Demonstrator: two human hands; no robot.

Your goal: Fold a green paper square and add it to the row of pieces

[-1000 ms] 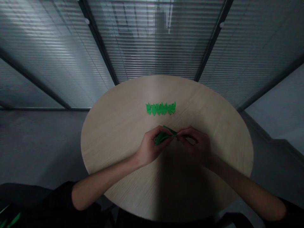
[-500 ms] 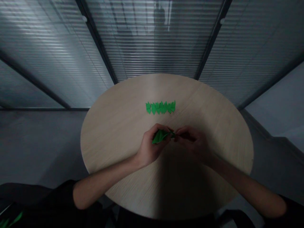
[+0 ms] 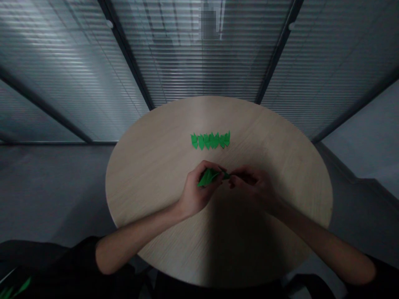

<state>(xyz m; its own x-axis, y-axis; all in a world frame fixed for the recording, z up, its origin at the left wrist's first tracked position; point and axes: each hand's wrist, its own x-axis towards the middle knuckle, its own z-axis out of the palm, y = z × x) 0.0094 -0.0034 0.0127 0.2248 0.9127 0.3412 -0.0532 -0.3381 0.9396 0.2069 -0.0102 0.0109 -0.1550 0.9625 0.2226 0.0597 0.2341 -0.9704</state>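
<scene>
A folded piece of green paper [image 3: 208, 177] is held above the middle of the round wooden table [image 3: 149, 174]. My left hand [image 3: 196, 192] is closed around its left part, thumb on top. My right hand [image 3: 254, 186] pinches its right tip with the fingers pressed together. Beyond my hands, a row of several small folded green paper pieces [image 3: 211, 140] lies on the table, overlapping one another side by side.
Glass walls with horizontal blinds [image 3: 199, 54] and dark frames rise just behind the table. Grey floor shows on both sides. A few green scraps [image 3: 14, 288] show at the bottom left corner near my dark sleeve.
Both hands have shifted slightly up and to the left with the green paper. The paper's far flap is now folded lower between the fingers. The row on the table has not moved.
</scene>
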